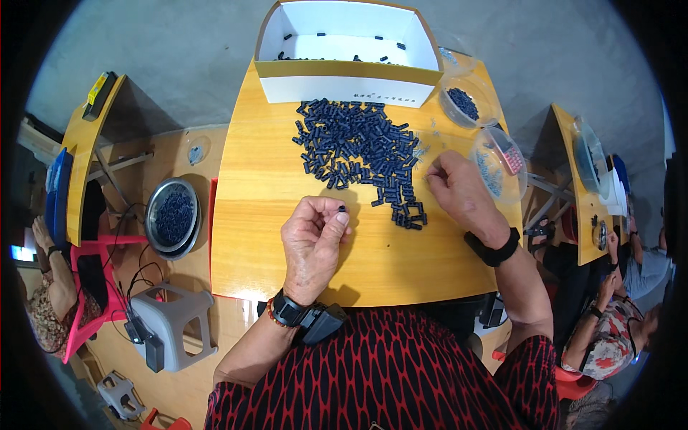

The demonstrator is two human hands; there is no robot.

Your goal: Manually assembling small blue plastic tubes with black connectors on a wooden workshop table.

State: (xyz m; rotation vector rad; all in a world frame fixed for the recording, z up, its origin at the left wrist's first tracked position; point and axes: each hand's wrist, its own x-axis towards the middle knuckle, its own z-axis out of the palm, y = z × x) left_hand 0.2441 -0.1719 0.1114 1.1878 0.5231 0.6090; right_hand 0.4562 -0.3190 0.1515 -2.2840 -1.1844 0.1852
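Black shirt fabric with a red lattice pattern (pixel 387 373) occupies the lower centre, closest to the camera, with both forearms extending forward from it. On the left wrist, a black strap unit (pixel 288 312) adjoins a beaded bracelet; on the right wrist, a wide black band (pixel 493 251) is fitted. Left hand (pixel 313 240): thumb and index finger pinch one short black cylindrical piece (pixel 341 208), its end exposed at the fingertips, above the near half of the yellow wood-grain table (pixel 251 208). Right hand (pixel 462 193): fingers curled inward, positioned just beside the right edge of the pile; whether anything is gripped cannot be determined, as the fingertips are hidden. Pile of black cylindrical pieces (pixel 351 140): located at the table's centre, spread loosely, with a narrow tail reaching toward the person between the two hands. Behind the pile stands an open cardboard box (pixel 308 89), white with a gold-brown rim, containing further black pieces. To the right, one clear round tub (pixel 489 120) contains black pieces; nearer the person, a second clear tub (pixel 522 180) contains small silvery parts and a pink-and-white item (pixel 511 158). On the floor at left, a metal bowl (pixel 150 215) contains more dark pieces, near a grey plastic stool (pixel 161 315).
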